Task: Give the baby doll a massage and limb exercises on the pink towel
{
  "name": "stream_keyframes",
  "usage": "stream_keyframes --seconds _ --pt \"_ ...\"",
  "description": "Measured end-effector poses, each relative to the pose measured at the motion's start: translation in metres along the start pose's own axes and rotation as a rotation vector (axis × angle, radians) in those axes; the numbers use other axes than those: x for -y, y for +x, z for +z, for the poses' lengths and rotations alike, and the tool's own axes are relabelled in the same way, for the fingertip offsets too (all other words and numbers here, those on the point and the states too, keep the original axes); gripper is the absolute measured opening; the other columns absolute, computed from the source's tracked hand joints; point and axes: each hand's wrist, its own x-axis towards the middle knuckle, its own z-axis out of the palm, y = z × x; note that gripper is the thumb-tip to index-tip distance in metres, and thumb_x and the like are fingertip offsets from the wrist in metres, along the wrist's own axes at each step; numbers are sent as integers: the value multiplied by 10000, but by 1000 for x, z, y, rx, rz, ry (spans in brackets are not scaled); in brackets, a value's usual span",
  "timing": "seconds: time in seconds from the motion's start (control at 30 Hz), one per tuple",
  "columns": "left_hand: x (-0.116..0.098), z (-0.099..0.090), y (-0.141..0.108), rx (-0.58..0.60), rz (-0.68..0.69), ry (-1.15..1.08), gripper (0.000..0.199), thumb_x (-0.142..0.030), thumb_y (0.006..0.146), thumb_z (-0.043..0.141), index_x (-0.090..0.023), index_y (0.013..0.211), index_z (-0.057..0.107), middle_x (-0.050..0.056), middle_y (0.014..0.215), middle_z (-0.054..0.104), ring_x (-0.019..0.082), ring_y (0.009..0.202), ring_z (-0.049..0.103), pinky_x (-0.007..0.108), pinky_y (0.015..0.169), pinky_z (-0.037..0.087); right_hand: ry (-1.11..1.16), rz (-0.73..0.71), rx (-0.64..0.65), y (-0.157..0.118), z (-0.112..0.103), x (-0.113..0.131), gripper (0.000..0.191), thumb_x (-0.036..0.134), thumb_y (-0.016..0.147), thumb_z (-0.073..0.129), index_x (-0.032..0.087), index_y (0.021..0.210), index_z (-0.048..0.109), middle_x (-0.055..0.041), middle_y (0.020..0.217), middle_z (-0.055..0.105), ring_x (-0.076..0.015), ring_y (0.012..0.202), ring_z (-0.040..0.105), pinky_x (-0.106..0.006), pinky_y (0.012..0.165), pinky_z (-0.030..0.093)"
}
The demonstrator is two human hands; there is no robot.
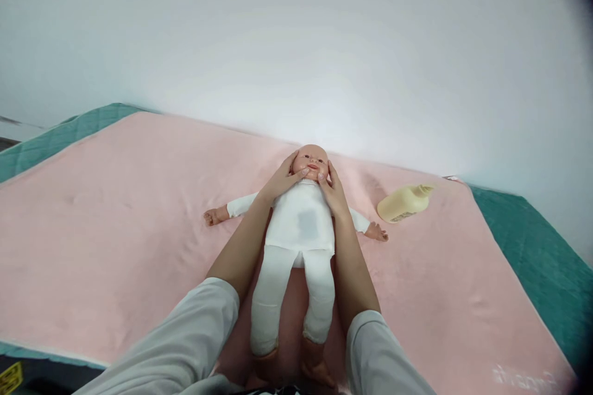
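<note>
A baby doll (296,222) in a white top and white leggings lies on its back, head away from me, arms spread and bare feet towards me. My left hand (283,180) cups the left side of its head, the thumb on the cheek near the chin. On the other side, my right hand (334,190) holds the head too, with its thumb at the jaw. Both hands are closed round the head, and their fingertips are partly hidden beside it. A greyish square patch marks the front of the top.
A pale yellow bottle (403,203) lies on its side to the right of the doll. The pink sheet (115,228) covers a green quilted mat (528,247) that shows at the edges. A white wall (296,43) stands behind the bed.
</note>
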Motion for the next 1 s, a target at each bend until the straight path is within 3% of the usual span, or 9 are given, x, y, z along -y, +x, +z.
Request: stream_keyframes --seconds 0.17,0.3,0.5,0.63,0.77,0.9,1.0 --pt "1 0 0 12 27 41 881 -594 859 572 -184 1553 215 99 1616 252 252 1475 290 349 1193 286 11 -2 0 -1 1 0 936 651 799 624 231 1545 247 -61 1541 424 -255 1412 436 -426 1196 354" --pt "3 -2 -2 -59 10 92 856 -625 881 515 -152 1543 249 131 1607 266 267 1476 282 369 1197 261 64 48 -25 -1 -2 -5 1029 671 776 634 207 1564 163 -91 1538 424 -252 1419 427 -410 1171 384" --pt "5 -9 -4 -258 11 83 632 -549 908 487 -178 1419 466 143 1505 445 257 1358 460 386 1121 354 -22 20 -241 -1 -11 -14 937 648 780 610 206 1527 256 -117 1630 220 -258 1468 334 -428 1168 356" --pt "0 -13 -10 -431 88 58 408 -471 894 494 -172 1119 659 107 1221 670 216 1132 613 338 993 456 -32 -24 -347 -11 -13 -5 798 579 831 573 189 1484 334 -149 1568 347 -255 1425 393 -440 1152 377" --pt "-10 -16 -23 -539 126 46 365 -486 888 481 -174 844 666 83 992 724 194 961 654 299 865 499 -66 -62 -283 -23 -18 7 520 483 925 544 236 1378 482 -114 1419 514 -261 1280 525 -493 1065 462" --pt "-19 -14 -37 -554 158 -24 360 -493 879 499 -172 776 624 90 940 721 180 912 653 295 838 501 -69 -97 -299 -37 -27 14 367 404 934 588 179 1225 584 -82 1268 598 -230 1099 614 -447 934 539" --pt "-27 -5 -44 -457 97 -100 352 -489 868 515 -176 735 602 91 918 721 175 859 657 298 803 510 -63 -112 -357 -52 -40 15 317 440 934 565 169 1076 648 -69 1166 665 -227 1077 628 -438 967 520"
